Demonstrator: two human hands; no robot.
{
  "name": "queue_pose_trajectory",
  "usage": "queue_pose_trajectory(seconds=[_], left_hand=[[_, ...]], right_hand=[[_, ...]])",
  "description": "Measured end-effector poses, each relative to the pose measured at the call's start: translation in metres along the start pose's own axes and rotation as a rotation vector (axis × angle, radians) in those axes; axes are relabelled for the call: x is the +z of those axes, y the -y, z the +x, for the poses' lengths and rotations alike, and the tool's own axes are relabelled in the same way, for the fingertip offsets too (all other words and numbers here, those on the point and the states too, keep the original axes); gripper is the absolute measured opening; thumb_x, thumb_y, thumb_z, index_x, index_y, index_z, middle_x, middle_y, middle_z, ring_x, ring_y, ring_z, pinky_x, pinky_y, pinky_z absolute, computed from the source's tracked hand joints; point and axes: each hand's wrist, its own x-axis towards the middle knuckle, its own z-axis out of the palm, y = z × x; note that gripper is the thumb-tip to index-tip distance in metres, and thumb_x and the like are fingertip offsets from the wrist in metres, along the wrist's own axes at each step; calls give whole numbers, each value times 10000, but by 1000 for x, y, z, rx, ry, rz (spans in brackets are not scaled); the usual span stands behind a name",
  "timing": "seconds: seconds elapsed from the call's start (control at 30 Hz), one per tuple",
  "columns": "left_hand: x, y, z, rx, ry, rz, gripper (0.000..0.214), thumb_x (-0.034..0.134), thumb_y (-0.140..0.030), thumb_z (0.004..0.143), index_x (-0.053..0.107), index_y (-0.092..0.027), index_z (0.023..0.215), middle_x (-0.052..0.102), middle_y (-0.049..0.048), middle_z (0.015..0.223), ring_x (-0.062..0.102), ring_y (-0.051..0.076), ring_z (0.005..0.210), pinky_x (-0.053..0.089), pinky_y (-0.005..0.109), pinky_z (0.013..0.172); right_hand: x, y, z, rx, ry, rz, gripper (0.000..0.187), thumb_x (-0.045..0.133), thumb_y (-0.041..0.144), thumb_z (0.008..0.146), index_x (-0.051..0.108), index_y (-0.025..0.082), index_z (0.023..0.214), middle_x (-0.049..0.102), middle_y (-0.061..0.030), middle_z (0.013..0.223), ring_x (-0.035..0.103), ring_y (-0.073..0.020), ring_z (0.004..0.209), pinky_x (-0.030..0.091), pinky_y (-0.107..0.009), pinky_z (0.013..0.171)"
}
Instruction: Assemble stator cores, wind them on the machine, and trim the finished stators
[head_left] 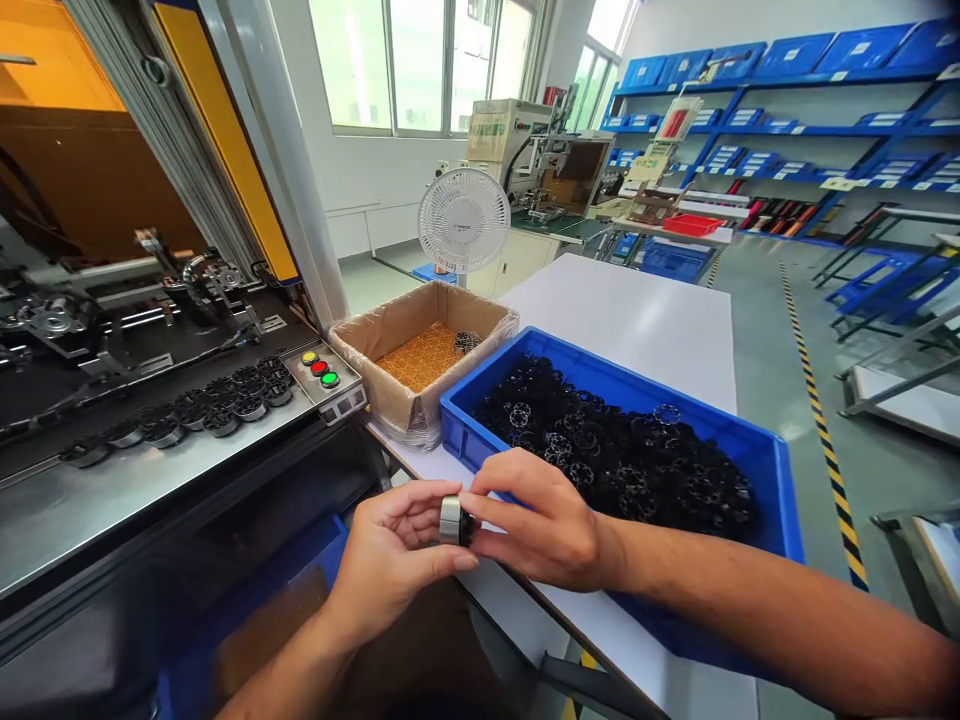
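Left hand: the left hand (394, 550) is turned with its palm toward the right hand, index finger straight along the top and thumb stretched out underneath, pinching the silver rim of a round silver-and-black part (451, 520); remaining fingers curled behind
Left forearm: rises from the bottom of the view, slanting up to the right, wrist nearly straight
Right hand: the right hand (544, 520) shows its back, knuckles bent, fingers bunched and pinching the black side of the same part; its thumb is largely hidden
Right forearm: comes in from the right, sloping down toward that side, and passes in front of the blue bin's near wall
Held part: tilted on edge between both hands, silver band to the left, black face to the right — seen against the near left edge of the desk (637, 320); height above it cannot be told
Blue bin: the blue bin (787, 480) lies along the desk's near side, heaped with black parts (600, 430)
Carton: an open carton (352, 345) at the desk's left corner, just beside the bin
Machine bed: rows of black-and-silver pieces (225, 400) along its front edge, reaching the button panel (319, 370) at its right corner
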Motion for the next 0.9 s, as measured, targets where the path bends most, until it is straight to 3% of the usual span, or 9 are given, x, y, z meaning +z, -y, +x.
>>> queue_pose_trajectory(seconds=[0.17,0.23,0.33,0.4,0.53,0.67,0.73,0.9], left_hand=[[-3,10,-4,21,1,132,453,810,-318,767,710,-192,1190,747,100,1203,696,260,1129,566,311,967],[-7,12,-5,28,19,198,439,710,-367,863,668,-209,1270,694,99,1305,621,265,1247,510,330,1052],[-16,11,-5,41,19,248,450,619,-393,924,607,-229,1343,624,115,1396,651,259,1172,530,344,1010],[-24,8,-4,37,4,235,444,582,-413,939,599,-235,1345,584,128,1433,679,243,1067,560,327,930],[-35,1,-4,10,-9,312,427,636,-433,896,659,-238,1276,697,107,1201,671,187,892,560,258,816],[-35,-5,-11,52,0,513,350,723,-439,814,750,-212,1078,719,85,993,636,164,729,540,239,658],[-32,-8,-15,61,-41,555,320,777,-404,764,750,-200,1008,727,76,913,649,182,758,536,245,681],[-36,-15,-20,125,-123,415,277,752,-367,796,740,-190,1008,716,85,999,638,169,790,521,255,726]], right_hand=[[4,-4,0,-54,75,-34,217,623,261,949,615,89,1080,680,-143,933,627,-221,891,566,-379,773],[4,-15,1,2,101,44,280,656,351,935,621,112,1078,684,-121,946,637,-201,897,569,-351,794],[-8,-48,-1,353,128,61,408,699,456,891,619,148,1147,685,-81,999,647,-168,892,571,-319,831],[-21,-74,-5,603,150,-41,374,659,419,930,607,160,1195,672,-76,1079,654,-174,921,572,-351,850],[-32,-108,-20,773,221,-160,318,597,362,975,593,173,1230,616,-92,1235,640,-218,1035,570,-424,876],[-22,-111,-34,873,320,-231,301,591,358,979,599,188,1226,611,-92,1253,635,-214,1045,567,-419,890],[-16,-109,-35,904,361,-264,297,590,359,979,601,191,1224,609,-92,1259,633,-215,1052,565,-418,895],[-9,-113,-24,918,440,-334,303,599,358,974,601,193,1228,605,-93,1263,630,-220,1064,562,-417,900]])
